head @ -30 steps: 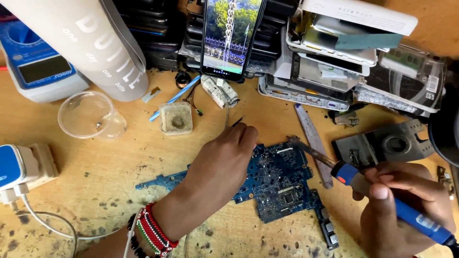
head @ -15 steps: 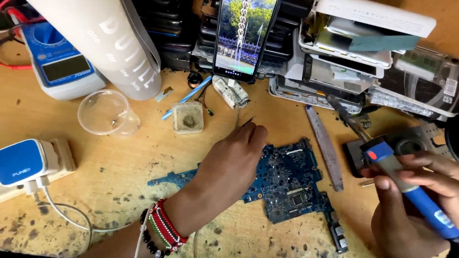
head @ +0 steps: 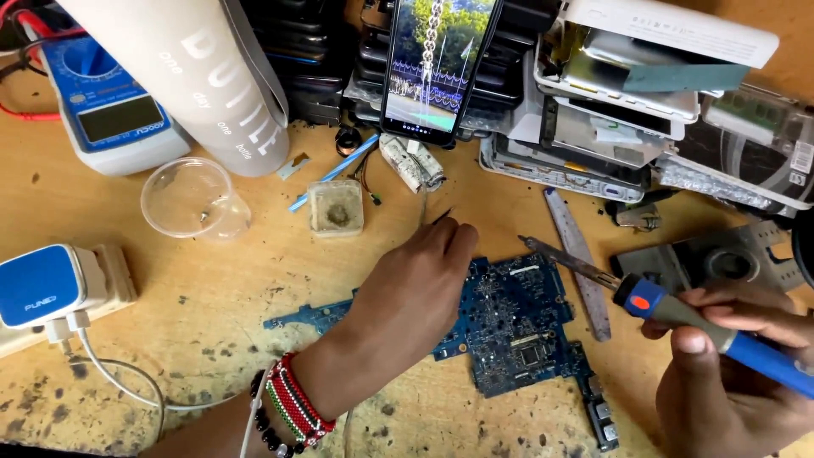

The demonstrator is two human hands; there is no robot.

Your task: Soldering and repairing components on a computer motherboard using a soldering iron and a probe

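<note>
A blue circuit board [head: 517, 331] lies flat on the wooden bench. My left hand [head: 415, 288] rests on its left half, with a beaded bracelet at the wrist. Its fingertips pinch a thin wire [head: 434, 212] just past the board's upper edge. My right hand [head: 729, 382], at the lower right, grips a blue-handled soldering iron [head: 670, 309]. The iron's metal tip points left and hovers at the board's upper right corner.
A phone [head: 432, 64] with a lit screen leans on stacked dismantled devices [head: 644, 102] at the back. A blue multimeter [head: 110, 110], a white bottle [head: 195, 76], a clear cup [head: 182, 199] and a small square tub [head: 337, 208] stand at left. A blue charger [head: 38, 284] is plugged in near the left edge. A metal strip [head: 581, 263] lies right of the board.
The soldering iron tip left the board, swung up and to the right, then came back to the board's upper right corner. My left hand stayed on the board.
</note>
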